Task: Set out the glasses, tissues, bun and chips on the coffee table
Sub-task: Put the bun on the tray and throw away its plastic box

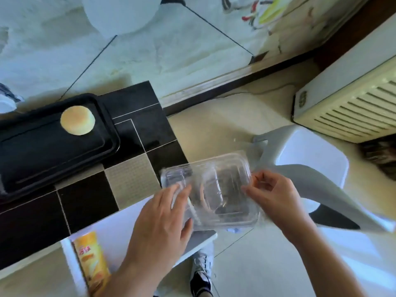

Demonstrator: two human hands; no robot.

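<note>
A round pale bun [77, 120] lies on a black tray [42, 159] at the left of the black-and-grey coffee table [132, 181]. A clear plastic clamshell box [222, 189] is held over the table's right corner, and it looks empty. My left hand [162, 221] presses flat on its left side. My right hand [272, 196] pinches its right edge. A yellow chips can [92, 262] lies on the white lower ledge near the bottom left. No glasses or tissues are in view.
A white plastic stool [308, 159] stands right of the table. A cream heater unit [351, 108] sits at the far right. My shoe [201, 273] is on the pale tiled floor below the box. A wooden ledge [235, 78] borders a white rug beyond the table.
</note>
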